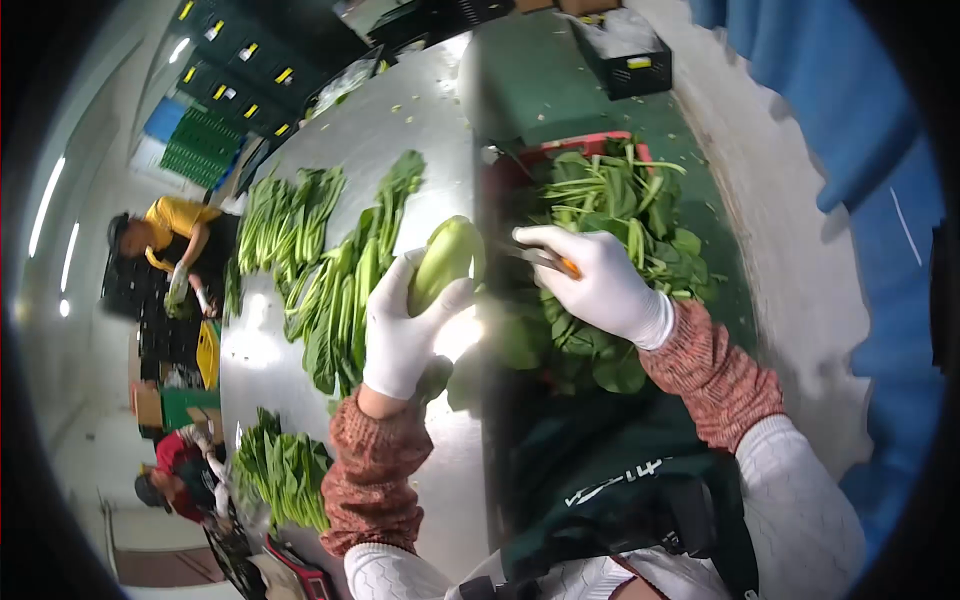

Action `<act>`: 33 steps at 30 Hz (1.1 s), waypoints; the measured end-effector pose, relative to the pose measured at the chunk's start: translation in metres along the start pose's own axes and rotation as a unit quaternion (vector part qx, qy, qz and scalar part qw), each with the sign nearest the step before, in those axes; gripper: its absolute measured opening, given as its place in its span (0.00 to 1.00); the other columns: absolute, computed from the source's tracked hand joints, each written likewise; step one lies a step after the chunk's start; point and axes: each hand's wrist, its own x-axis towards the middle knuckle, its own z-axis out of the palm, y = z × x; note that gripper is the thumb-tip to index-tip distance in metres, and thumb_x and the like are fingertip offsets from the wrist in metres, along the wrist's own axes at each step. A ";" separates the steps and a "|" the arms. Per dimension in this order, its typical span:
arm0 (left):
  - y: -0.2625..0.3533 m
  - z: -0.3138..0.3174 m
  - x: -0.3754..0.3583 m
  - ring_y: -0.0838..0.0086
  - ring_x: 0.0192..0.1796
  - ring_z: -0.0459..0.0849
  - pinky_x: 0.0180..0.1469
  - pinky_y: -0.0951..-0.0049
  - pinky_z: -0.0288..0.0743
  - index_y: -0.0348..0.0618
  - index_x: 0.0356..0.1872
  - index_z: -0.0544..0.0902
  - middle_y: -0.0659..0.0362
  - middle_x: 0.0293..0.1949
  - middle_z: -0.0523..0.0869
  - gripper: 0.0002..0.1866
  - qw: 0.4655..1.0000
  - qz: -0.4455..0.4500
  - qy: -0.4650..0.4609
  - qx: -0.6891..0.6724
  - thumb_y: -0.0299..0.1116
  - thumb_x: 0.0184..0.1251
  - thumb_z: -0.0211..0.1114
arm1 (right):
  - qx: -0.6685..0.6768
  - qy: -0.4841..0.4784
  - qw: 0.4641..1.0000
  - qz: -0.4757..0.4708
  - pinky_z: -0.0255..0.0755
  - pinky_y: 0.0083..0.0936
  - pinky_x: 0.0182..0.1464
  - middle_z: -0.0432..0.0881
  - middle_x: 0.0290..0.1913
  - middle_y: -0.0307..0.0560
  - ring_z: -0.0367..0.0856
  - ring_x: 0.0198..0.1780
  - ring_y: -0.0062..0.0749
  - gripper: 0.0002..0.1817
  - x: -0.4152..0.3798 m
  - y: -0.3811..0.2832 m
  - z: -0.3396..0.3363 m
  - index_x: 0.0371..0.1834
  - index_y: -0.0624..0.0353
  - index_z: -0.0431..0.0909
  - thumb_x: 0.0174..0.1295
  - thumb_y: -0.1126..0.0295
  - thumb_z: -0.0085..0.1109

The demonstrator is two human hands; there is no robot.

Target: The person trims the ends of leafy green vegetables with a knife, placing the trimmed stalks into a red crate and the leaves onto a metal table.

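My left hand [400, 330], in a white glove, is closed around a head of bok choy [445, 262]. Its pale green base points up, and dark leaves hang down behind the hand. Gripped in my gloved right hand [605, 285] is a small knife [569, 267] with orange on its handle. The blade is blurred and points left toward the bok choy, with a gap between them. Just left of my left hand, long-stemmed leafy greens [365, 260] lie on the metal table [430, 120]. Under my right hand, loose leaves [640, 220] fill a red crate [575, 147].
More greens lie in bunches [285, 225] farther off and in a pile [280, 475] at lower left. Two co-workers [180, 235] stand across the table. A black crate [635, 65] holding a plastic bag sits on the green floor. A blue curtain [850, 120] hangs at right.
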 end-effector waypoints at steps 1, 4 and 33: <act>-0.003 0.008 0.002 0.81 0.39 0.81 0.43 0.79 0.77 0.32 0.51 0.78 0.59 0.38 0.85 0.20 1.000 0.021 -0.010 0.016 0.28 0.60 0.72 | -0.020 -0.016 1.000 0.005 0.77 0.32 0.35 0.84 0.32 0.56 0.85 0.33 0.46 0.17 0.005 -0.005 -0.006 0.51 0.58 0.80 0.56 0.75 0.63; 0.001 0.038 0.001 0.80 0.37 0.82 0.42 0.79 0.77 0.35 0.53 0.78 0.61 0.38 0.85 0.20 0.997 0.003 -0.029 -0.071 0.26 0.61 0.72 | -0.073 -0.023 0.997 -0.008 0.78 0.31 0.37 0.84 0.33 0.56 0.86 0.33 0.45 0.20 0.011 -0.004 -0.018 0.54 0.58 0.79 0.55 0.77 0.61; -0.027 0.083 0.035 0.75 0.52 0.82 0.57 0.74 0.76 0.36 0.61 0.76 0.57 0.51 0.85 0.25 0.968 0.043 -0.119 -0.217 0.27 0.63 0.71 | 0.090 -0.094 0.991 -0.015 0.74 0.22 0.41 0.82 0.36 0.42 0.79 0.37 0.23 0.19 0.029 0.012 -0.050 0.50 0.64 0.81 0.60 0.65 0.70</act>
